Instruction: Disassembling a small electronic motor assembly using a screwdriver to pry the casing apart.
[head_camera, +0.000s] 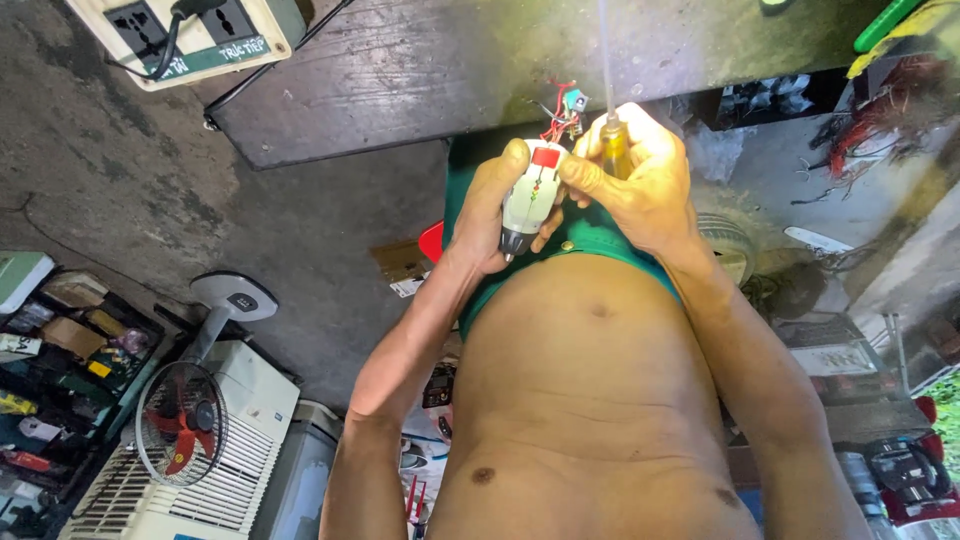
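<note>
My left hand (485, 215) grips a small white and grey tool body (525, 200) with a red cap, held in front of my green shorts (590, 235). My right hand (645, 190) is closed around a yellow-handled screwdriver (614, 148), whose thin metal shaft points away from me. The fingertips of that hand also touch the red cap. Just beyond the cap, a small circuit part with red, black and white wires (566, 108) hangs out of the tool. My bare torso fills the lower middle of the view.
A dark worn board (420, 70) lies ahead of my hands, with a white socket box and its black cable (185, 35) at the far left. A standing fan (185, 420), a white cooler unit (215, 490) and trays of small parts (60, 340) sit left. Tangled wires (880, 110) lie right.
</note>
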